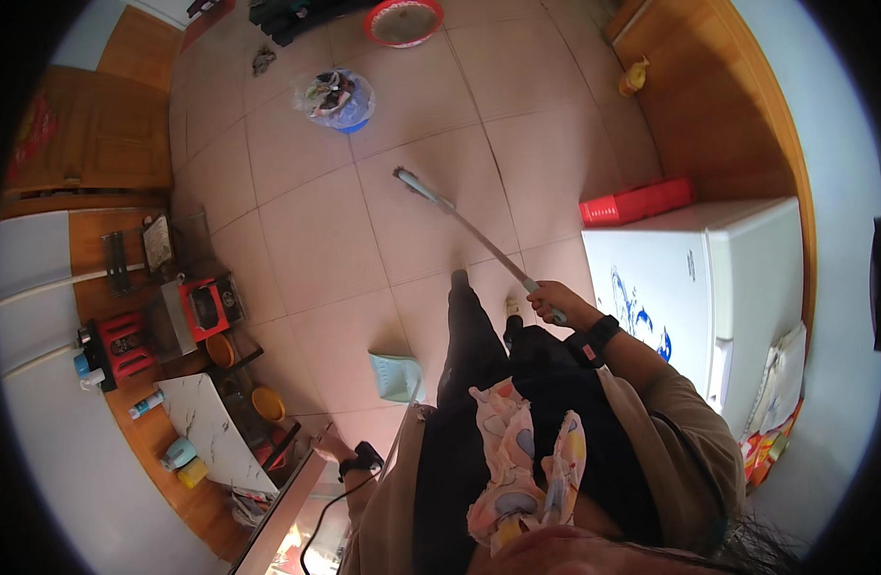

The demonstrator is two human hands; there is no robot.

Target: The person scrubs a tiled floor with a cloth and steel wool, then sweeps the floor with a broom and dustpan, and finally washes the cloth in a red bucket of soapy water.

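Observation:
My right hand (559,305) is closed around the grip of a long-handled broom (494,248); its narrow head rests on the tiled floor ahead of my feet, with dark fluff or debris along the bristles. Low at the left, my left hand (332,445) is at the edge of a cabinet or table with a glossy top; its fingers are partly blurred and I cannot tell what it grips. A light blue dustpan (397,376) is on the floor beside my leg, its thin handle rising past my left side.
A lined waste bin (350,108) full of rubbish stands ahead, with a red-rimmed basin (404,25) beyond. At right are a white fridge (656,287), a red box (638,203) and a yellow bottle (633,77). Shelves with a marble-patterned board (214,431) line the left.

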